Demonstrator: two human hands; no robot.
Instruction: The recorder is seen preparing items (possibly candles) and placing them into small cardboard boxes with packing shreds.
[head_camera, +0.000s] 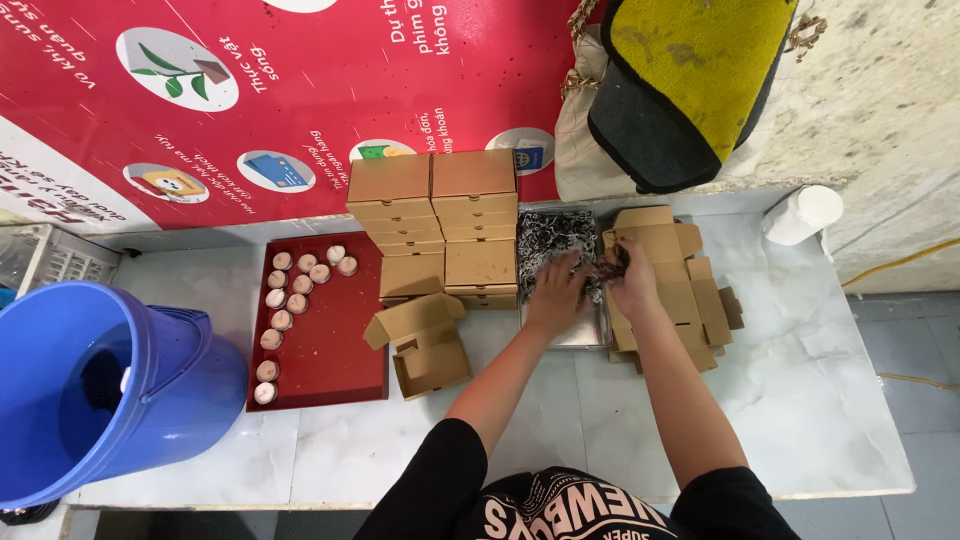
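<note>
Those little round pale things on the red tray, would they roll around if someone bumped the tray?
Probably. The round pale pieces look rounded and sit loose on the flat red tray, with nothing between them to stop them. They seem small, so likely light and easily scattered. Whether they are fragile cannot be told from here.

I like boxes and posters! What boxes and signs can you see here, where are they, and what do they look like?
Stacked boxes: closed, brown, flat, behind the table's middle.
Open box: brown, lid up, beside the red tray.
Flat boxes: unfolded brown card, piled under the right hand.
Poster: big, red, round pictures, on the wall.
Left hand: in a tray of dark shreds.
</note>
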